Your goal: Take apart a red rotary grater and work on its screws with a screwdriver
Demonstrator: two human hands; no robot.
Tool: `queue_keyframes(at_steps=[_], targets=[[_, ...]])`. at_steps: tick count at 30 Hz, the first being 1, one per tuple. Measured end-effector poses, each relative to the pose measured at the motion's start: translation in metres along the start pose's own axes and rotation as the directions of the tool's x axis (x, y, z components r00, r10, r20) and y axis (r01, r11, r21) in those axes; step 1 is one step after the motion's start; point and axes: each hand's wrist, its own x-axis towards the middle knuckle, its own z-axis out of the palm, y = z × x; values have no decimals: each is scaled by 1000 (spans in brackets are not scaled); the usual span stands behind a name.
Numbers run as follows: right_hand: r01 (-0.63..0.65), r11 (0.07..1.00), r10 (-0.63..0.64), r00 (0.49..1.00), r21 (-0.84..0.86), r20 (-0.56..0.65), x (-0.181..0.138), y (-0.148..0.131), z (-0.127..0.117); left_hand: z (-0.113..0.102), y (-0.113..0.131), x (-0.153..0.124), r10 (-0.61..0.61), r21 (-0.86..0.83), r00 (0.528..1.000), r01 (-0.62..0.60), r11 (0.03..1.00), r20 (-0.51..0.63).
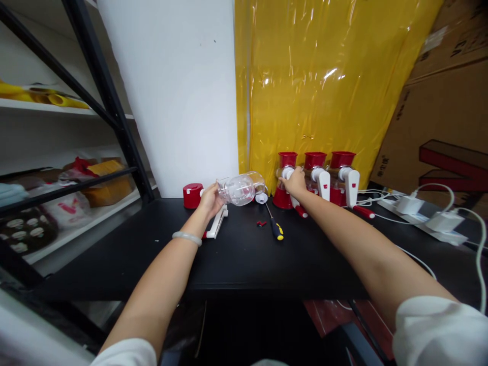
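One clear plastic body [242, 190], held on its side over the rear of the tabletop [244, 264]. It is being grasped at its left end, in the grip of the left hand [211, 201]; whether it is also being borne from below cannot be told. Hazard: slipping or dropping, since smooth walls are being held at one end only.

Three red-and-white grinders, standing in a row at right. The leftmost grinder [287, 161] is being grasped near its white hub, in the grip of the right hand [295, 183]. Hazard: tipping, if it is being pulled unevenly; the middle grinder [324, 184], standing close beside it, could then be knocked.

One screwdriver [276, 229], lying between the two arms. Hazard: rolling, should its handle be brushed.

One small red part [261, 223], lying near the screwdriver. Hazard: being swept away unnoticed, its smallness being the cause.

One red cup [192, 195] and one white crank arm [218, 223], lying close about the left hand. Hazard: being bumped, little clearance being left.
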Motion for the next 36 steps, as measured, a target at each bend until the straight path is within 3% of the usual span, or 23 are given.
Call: queue_keyframes(at_steps=[6,8,10,13,16,18,20,26,31,36], targets=[[16,999,-17,999,-42,-31,-7,-6,-4,8,2,-12,-83,-30,997,83,996,0],[129,987,-137,987,-100,-81,-19,-8,-13,9,3,-15,-46,-20,999,46,999,4],[341,920,-360,930,-191,-75,-40,-7,-25,8,2,-14,37,2,999,-37,999,-15],[572,766,-551,819,-292,158,-82,1,-42,4,-1,-8,172,101,976,-160,982,-134],[633,704,-521,769,-323,371,-122,13,-48,-2,-4,-1,269,256,925,-200,946,-269],[589,729,-384,774,-349,503,-140,19,-45,-5,-5,2,320,321,896,-219,921,-307],[549,741,-287,780,-388,556,-149,22,-40,-8,-6,3,346,347,880,-229,909,-325],[454,829,-171,761,-326,625,-143,22,-22,-11,-5,3,336,344,877,-215,914,-343],[410,867,-195,802,-284,564,-137,17,-37,-10,-2,1,298,322,893,-189,928,-336],[445,843,-318,866,-303,386,-139,-4,-88,-10,2,-1,251,309,907,-145,940,-338]])
